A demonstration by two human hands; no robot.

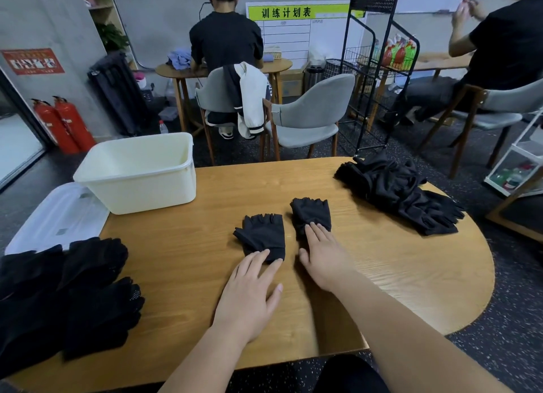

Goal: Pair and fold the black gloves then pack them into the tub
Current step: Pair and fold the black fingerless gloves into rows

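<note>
Where the fingers (258, 259) of the left hand (249, 292) lie flat and spread on the cuff of one folded glove (261, 235), the right hand (324, 256) rests likewise, clasping nothing, on a second glove (311, 213) just beside it, mid-bench. Both look like thin, limp knit (light, matte, unlikely to slip), best pinched at the cuff edge. More black gloves are heaped at the far right edge (396, 192) and near left corner (67, 289) of the wooden bench (411, 275). The smooth cream plastic tub (141, 172) sits at the far left corner.
</note>
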